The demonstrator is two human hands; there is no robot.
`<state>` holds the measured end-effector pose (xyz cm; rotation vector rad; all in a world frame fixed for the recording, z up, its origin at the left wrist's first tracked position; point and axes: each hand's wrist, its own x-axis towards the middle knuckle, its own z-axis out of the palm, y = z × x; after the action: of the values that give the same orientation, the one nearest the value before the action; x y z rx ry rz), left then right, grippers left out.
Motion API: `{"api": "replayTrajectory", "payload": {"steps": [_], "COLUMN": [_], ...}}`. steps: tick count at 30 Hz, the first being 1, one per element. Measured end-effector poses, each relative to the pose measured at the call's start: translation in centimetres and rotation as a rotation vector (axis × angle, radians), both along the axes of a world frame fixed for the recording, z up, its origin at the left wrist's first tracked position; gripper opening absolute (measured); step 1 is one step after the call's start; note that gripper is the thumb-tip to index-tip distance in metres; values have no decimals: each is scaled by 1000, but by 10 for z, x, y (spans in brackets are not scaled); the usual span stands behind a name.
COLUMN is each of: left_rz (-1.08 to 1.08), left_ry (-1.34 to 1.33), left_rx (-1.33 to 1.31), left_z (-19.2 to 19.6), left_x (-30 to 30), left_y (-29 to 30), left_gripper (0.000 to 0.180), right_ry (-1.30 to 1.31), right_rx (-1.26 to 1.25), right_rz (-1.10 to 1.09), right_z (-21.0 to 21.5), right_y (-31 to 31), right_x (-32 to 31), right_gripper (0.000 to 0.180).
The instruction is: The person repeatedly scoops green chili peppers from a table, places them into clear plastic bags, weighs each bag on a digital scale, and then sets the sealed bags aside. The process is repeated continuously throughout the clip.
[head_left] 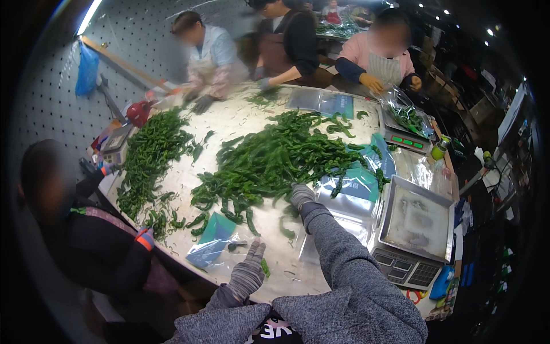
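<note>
A large heap of green peppers (269, 155) covers the middle of the pale table (266, 215). My right hand (302, 196), in a grey knit glove, reaches to the near edge of the heap and touches the peppers there; its fingertips are blurred and partly hidden. Some peppers just left of it are smeared by motion. My left hand (248, 269), in a striped grey glove, has fingers stretched out over the edge of a clear plastic bag (212, 243) with a teal and blue print. A single green pepper (265, 268) lies beside that hand.
A weighing scale (415, 229) stands to my right, with clear printed bags (346, 192) beside it. Farther right, another scale (408, 135) carries a bag of peppers. A second pepper heap (152, 160) lies at left. Several people (387, 57) stand around the table.
</note>
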<state>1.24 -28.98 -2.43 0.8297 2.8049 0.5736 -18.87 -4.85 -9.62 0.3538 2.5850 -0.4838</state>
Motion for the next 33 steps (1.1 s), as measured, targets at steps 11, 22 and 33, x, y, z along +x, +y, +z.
{"api": "replayTrajectory", "payload": {"steps": [11, 22, 33], "left_rz": [-76, 153, 149], "left_ry": [-21, -226, 97], "left_rx": [187, 406, 415], "left_z": [-41, 4, 16], "left_x": [-20, -20, -24], "left_y": [5, 17, -4], "left_gripper": [68, 79, 71], "right_ry": [364, 124, 754], "right_rx": [-1560, -1393, -1078], "right_rz": [-272, 15, 569], "right_z": [75, 73, 90], "right_y": [21, -36, -70], "right_x": [87, 188, 129], "right_gripper": [46, 48, 37]}}
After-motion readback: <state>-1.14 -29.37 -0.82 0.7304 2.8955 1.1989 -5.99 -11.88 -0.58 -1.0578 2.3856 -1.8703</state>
